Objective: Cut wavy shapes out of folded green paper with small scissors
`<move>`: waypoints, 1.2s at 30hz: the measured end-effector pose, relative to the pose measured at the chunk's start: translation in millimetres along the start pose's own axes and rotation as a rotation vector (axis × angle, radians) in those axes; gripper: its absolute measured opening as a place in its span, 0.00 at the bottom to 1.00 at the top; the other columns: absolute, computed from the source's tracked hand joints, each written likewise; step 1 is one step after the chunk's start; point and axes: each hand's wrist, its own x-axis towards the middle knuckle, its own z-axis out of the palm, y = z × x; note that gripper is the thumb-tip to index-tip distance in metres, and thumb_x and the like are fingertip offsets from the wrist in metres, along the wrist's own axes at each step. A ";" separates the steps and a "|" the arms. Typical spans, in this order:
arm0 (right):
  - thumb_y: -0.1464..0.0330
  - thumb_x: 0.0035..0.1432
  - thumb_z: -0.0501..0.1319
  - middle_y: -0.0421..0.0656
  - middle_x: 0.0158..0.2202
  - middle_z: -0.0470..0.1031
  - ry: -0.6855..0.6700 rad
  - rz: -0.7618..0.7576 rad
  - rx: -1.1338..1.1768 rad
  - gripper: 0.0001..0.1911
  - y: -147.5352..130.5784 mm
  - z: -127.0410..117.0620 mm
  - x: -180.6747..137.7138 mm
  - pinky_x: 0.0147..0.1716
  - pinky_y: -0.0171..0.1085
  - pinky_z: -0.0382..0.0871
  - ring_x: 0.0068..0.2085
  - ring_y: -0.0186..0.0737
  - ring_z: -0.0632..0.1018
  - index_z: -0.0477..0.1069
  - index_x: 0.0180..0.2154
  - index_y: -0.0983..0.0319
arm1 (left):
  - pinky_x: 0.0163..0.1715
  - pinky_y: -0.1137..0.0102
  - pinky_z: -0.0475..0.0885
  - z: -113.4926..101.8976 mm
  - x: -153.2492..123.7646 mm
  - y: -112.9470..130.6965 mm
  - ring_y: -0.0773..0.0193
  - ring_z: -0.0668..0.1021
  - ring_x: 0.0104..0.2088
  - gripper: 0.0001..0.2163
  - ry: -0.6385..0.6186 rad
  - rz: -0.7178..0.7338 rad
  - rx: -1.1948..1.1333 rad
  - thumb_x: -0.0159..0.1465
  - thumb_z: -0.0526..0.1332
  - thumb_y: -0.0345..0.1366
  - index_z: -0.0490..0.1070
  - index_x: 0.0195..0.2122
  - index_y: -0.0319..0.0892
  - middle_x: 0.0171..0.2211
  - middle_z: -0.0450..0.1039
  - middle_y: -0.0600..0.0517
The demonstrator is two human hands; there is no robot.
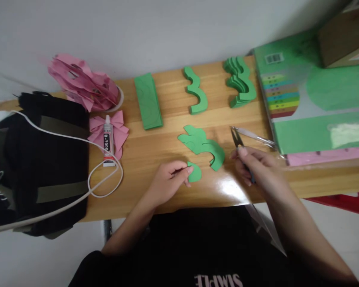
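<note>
My left hand [175, 175] pinches a small round-edged piece of green paper [195, 174] between thumb and fingers, low over the table. Just beyond it lies a partly cut stack of green paper [202, 141], with a curved strip on its right side. In my right hand [257, 165] is a pair of dark thread snips [237, 138], blades pointing away from me and slightly apart. A thin clear-handled tool [254, 135] rests on the table just past the snips. Part of the snips' handle is covered by my fingers.
Wavy green cutouts [199, 93], a stack of similar ones [242, 85] and a folded green sheet [148, 101] lie along the back. Left are a glue tube [108, 139], pink paper [119, 129], a white cable [100, 184] and a black bag [56, 159]. A green paper pack [323, 133] sits right.
</note>
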 end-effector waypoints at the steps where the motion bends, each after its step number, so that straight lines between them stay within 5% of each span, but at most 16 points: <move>1: 0.51 0.53 0.65 0.31 0.13 0.57 -0.031 0.031 -0.015 0.20 0.2 3.6 -2.5 0.11 0.30 0.48 0.13 0.27 0.56 0.69 0.28 0.62 | 0.27 0.73 0.65 2.8 1.4 -0.2 0.69 0.73 0.23 0.15 0.002 0.001 -0.022 0.64 0.56 0.37 0.65 0.20 0.40 0.19 0.71 0.55; 5: 0.56 0.51 0.66 0.30 0.15 0.58 -0.189 0.124 -0.084 0.16 1.1 21.5 -11.7 0.12 0.30 0.44 0.14 0.26 0.55 0.70 0.32 0.62 | 0.27 0.73 0.65 13.7 7.1 1.5 0.70 0.72 0.22 0.14 0.016 0.017 -0.092 0.64 0.57 0.38 0.66 0.22 0.40 0.19 0.70 0.56; 13: 0.62 0.49 0.65 0.32 0.17 0.59 -0.090 -0.011 0.001 0.11 6.8 22.0 -16.5 0.16 0.31 0.48 0.17 0.27 0.56 0.70 0.27 0.63 | 0.27 0.73 0.66 26.9 9.3 10.0 0.70 0.72 0.23 0.15 -0.013 0.081 -0.091 0.65 0.56 0.39 0.67 0.22 0.39 0.19 0.70 0.55; 17: 0.62 0.44 0.69 0.32 0.15 0.61 0.239 0.008 0.054 0.13 8.2 -9.9 -25.1 0.13 0.30 0.45 0.15 0.26 0.57 0.72 0.26 0.64 | 0.28 0.72 0.68 36.7 26.7 28.1 0.67 0.75 0.26 0.10 -0.001 0.223 0.155 0.65 0.57 0.38 0.71 0.29 0.39 0.23 0.72 0.54; 20: 0.61 0.43 0.69 0.30 0.12 0.56 0.449 -0.061 0.094 0.14 11.8 -40.5 -34.2 0.13 0.30 0.44 0.14 0.26 0.55 0.71 0.26 0.64 | 0.31 0.69 0.69 57.6 50.5 49.9 0.62 0.77 0.33 0.06 0.049 0.514 0.572 0.64 0.58 0.35 0.73 0.35 0.40 0.33 0.76 0.49; 24: 0.62 0.41 0.69 0.31 0.11 0.56 0.645 -0.133 0.160 0.13 20.8 -69.4 -50.8 0.12 0.31 0.45 0.13 0.27 0.56 0.68 0.23 0.63 | 0.34 0.64 0.69 100.7 82.5 69.6 0.55 0.76 0.39 0.10 -0.077 0.922 1.193 0.66 0.56 0.37 0.71 0.43 0.37 0.43 0.73 0.42; 29: 0.62 0.39 0.70 0.31 0.11 0.56 0.801 -0.220 0.266 0.14 35.4 -83.7 -65.4 0.10 0.32 0.46 0.12 0.28 0.57 0.69 0.23 0.63 | 0.36 0.63 0.65 133.4 111.5 67.3 0.54 0.74 0.43 0.11 -0.127 1.125 1.337 0.68 0.48 0.26 0.70 0.39 0.35 0.38 0.72 0.41; 36: 0.65 0.40 0.70 0.31 0.12 0.56 0.869 -0.305 0.375 0.12 42.8 -88.5 -67.7 0.11 0.31 0.48 0.12 0.27 0.57 0.69 0.22 0.63 | 0.32 0.64 0.63 125.9 127.1 70.6 0.54 0.75 0.39 0.10 -0.190 1.257 1.446 0.67 0.52 0.31 0.71 0.36 0.35 0.36 0.73 0.42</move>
